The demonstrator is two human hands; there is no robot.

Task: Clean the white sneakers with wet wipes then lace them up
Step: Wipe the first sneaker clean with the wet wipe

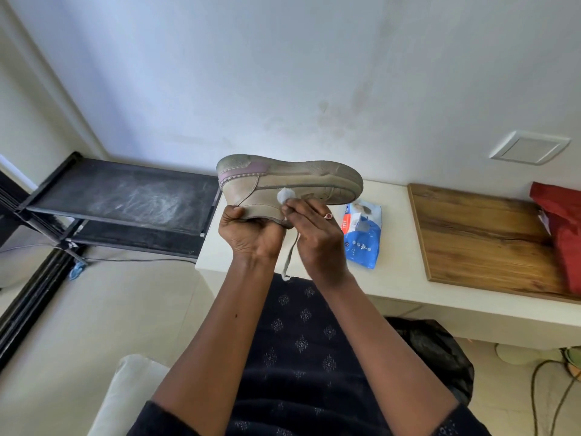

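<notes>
A dingy white sneaker (292, 180) with a purple heel patch is held upside down in the air, sole up, heel to the left. My left hand (248, 234) grips it by the collar from below. My right hand (317, 234), wearing a ring, pinches a crumpled wet wipe (284, 195) against the shoe's side. A loose lace (290, 256) hangs down between my hands. The blue wet wipes pack (361, 237) lies on the white table (393, 287) just right of my hands.
A wooden board (481, 237) lies on the table's right part, with a red bag (562, 234) at its far edge. A black shoe rack (125, 202) stands to the left. A black bag (440, 350) and cables lie on the floor under the table.
</notes>
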